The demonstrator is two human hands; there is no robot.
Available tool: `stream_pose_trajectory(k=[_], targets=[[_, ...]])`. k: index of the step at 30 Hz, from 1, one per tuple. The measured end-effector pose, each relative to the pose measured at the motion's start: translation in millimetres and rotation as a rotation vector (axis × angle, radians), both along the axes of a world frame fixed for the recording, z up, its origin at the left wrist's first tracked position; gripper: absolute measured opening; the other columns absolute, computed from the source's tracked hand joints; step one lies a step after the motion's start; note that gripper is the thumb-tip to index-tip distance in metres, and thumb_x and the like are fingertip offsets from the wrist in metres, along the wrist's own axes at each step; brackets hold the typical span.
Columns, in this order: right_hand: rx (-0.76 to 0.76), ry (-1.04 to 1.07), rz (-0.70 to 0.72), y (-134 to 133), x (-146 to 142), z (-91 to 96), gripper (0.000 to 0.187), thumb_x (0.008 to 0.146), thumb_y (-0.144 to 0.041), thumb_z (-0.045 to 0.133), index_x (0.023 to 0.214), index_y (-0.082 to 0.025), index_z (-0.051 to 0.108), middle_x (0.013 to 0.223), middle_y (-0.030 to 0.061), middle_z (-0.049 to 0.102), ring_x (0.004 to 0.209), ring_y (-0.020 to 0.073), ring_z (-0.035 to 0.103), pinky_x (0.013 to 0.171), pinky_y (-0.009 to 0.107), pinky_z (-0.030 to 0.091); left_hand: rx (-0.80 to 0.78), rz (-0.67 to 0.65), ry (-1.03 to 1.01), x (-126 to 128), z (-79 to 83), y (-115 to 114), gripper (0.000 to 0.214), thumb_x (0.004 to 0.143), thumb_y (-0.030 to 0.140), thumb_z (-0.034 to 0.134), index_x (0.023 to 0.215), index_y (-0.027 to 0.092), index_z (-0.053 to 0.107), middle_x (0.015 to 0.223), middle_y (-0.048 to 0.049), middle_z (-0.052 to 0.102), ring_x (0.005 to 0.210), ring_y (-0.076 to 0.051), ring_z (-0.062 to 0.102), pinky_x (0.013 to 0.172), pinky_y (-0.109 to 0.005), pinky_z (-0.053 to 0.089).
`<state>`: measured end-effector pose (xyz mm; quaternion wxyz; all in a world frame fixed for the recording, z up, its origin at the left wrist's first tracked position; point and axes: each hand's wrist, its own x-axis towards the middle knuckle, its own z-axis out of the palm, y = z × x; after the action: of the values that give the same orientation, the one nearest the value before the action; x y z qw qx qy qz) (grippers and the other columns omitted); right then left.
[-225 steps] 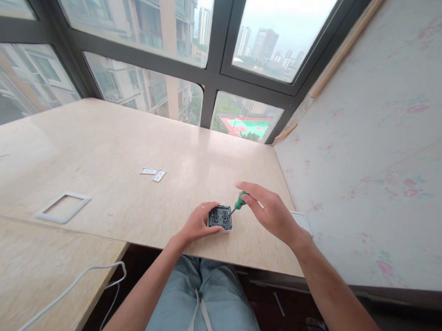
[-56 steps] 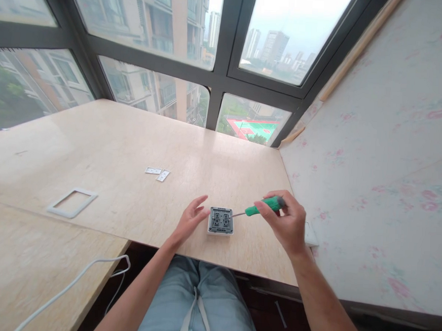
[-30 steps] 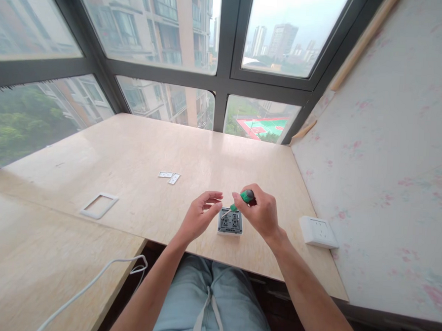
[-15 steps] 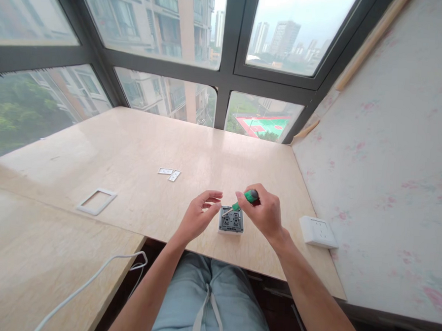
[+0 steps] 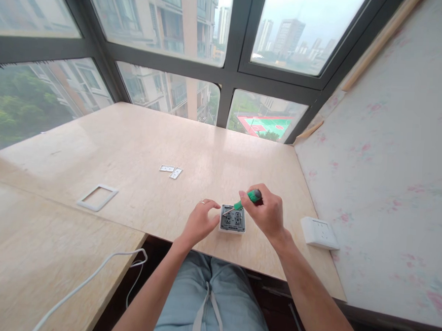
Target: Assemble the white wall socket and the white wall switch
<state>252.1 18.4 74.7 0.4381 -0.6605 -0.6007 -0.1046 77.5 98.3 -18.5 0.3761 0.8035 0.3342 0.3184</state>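
A wall switch (image 5: 236, 226) with its cover off lies on the pale marble ledge close to the front edge, its dark grey inner plate facing up in a white box. My right hand (image 5: 266, 211) is closed around the green and black handle of a screwdriver (image 5: 246, 200). The shaft slants down to the left, and its tip is at the left part of the grey plate. At the box's left side is my left hand (image 5: 201, 221), with thumb and index finger apart by the edge. Whether they touch it, I cannot tell.
A white cover frame (image 5: 109, 199) lies to the left, and two small white rocker plates (image 5: 176, 173) lie farther back. A white socket box (image 5: 319, 233) stands against the papered wall at right. A white cable (image 5: 89, 278) crosses the lower left. Windows edge the ledge behind.
My left hand has lowered slightly, and its fingers now sit beside the box's left edge. The screwdriver stays in my right hand, tip still on the plate. The view has shifted a little.
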Motion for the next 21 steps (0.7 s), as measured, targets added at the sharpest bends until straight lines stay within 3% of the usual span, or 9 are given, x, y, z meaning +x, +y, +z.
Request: stream_pose_trajectory(k=[5, 16, 21], targets=[[-0.002, 0.021, 0.003, -0.8, 0.9, -2.5, 0.024, 0.088, -0.039, 0.063, 0.073, -0.021, 0.056, 0.053, -0.0061, 0.052, 0.044, 0.0084, 0.045, 0.047, 0.021, 0.036, -0.058, 0.019, -0.012, 5.9, -18.2, -5.8, 0.013, 0.079, 0.022, 0.067, 0.092, 0.021, 0.070, 0.102, -0.0074, 0.068, 0.101, -0.024, 0.063, 0.094, -0.043, 0.049], [0.057, 0.057, -0.063, -5.8, 8.8, 1.4, 0.027, 0.088, -0.041, 0.063, 0.072, -0.021, 0.057, 0.053, -0.0065, 0.050, 0.043, 0.0082, 0.042, 0.046, 0.022, 0.035, -0.180, 0.072, -0.072, 13.1, -15.3, -10.1, 0.019, 0.077, 0.016, 0.060, 0.091, 0.022, 0.072, 0.106, -0.0067, 0.068, 0.104, -0.023, 0.064, 0.078, -0.033, 0.054], [0.049, 0.048, -0.048, -8.0, 9.5, 3.3, 0.026, 0.088, -0.040, 0.064, 0.073, -0.021, 0.056, 0.053, -0.0067, 0.049, 0.043, 0.0079, 0.041, 0.046, 0.021, 0.035, -0.215, 0.074, -0.098, 10.8, -19.5, -8.2, 0.026, 0.074, 0.011, 0.054, 0.091, 0.022, 0.071, 0.104, -0.0053, 0.070, 0.102, -0.021, 0.065, 0.079, -0.033, 0.053]])
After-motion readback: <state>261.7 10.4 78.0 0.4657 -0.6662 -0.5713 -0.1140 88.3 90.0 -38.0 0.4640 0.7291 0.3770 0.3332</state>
